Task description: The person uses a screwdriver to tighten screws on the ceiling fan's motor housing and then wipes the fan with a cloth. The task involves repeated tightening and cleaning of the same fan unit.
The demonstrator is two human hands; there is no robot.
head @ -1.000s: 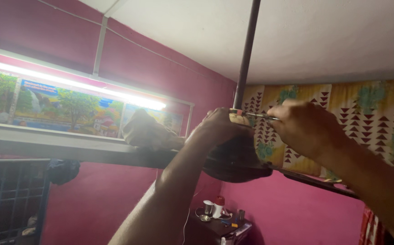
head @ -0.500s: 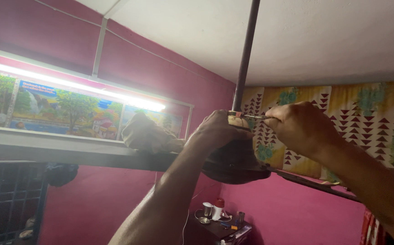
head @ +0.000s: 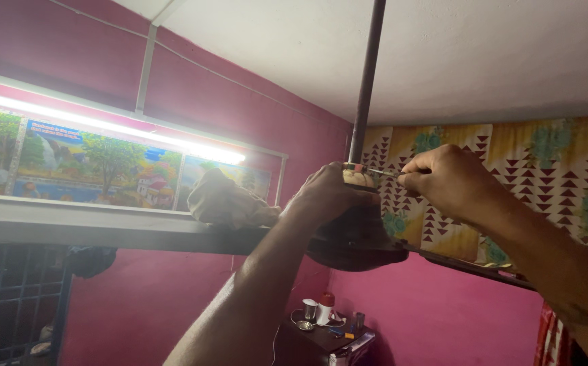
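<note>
A ceiling fan hangs from a dark down rod (head: 366,81) in the middle of the view. My left hand (head: 331,195) wraps around the top of the dark fan motor housing (head: 358,238), just under the rod. My right hand (head: 446,181) comes in from the right and pinches a thin metal tool (head: 379,172), perhaps a screwdriver, whose tip meets the top of the housing beside my left fingers. One fan blade (head: 104,230) stretches left, another blade (head: 473,266) runs right behind my right forearm.
A crumpled beige cloth (head: 229,202) lies on the left blade. A lit tube light (head: 104,125) and a landscape poster (head: 91,163) are on the pink wall. Patterned curtains (head: 551,183) hang at right. Below stands a small table with cups (head: 324,325).
The view has shifted slightly; both hands stay at the top of the fan housing with the tool in place. No clear movement of the fan.
</note>
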